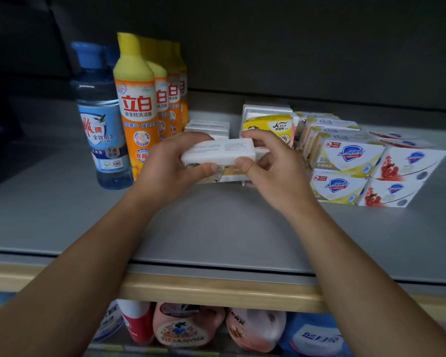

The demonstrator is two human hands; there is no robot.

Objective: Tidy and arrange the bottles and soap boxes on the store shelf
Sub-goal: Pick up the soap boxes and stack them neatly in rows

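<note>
Held white soap box [218, 152] at mid-shelf between left hand [165, 166] and right hand [273, 166], both pinching its ends, above more soap boxes [345, 155] toward 3 o'clock, with orange bottles [137, 106] and blue bottle [101, 119] toward 9 o'clock on grey shelf [216, 228].

Person, head view: two bare forearms, no sleeves visible. Left hand [165, 168] and right hand [271, 171] ungloved; short, unpainted nails; no rings, watch or bands.
</note>
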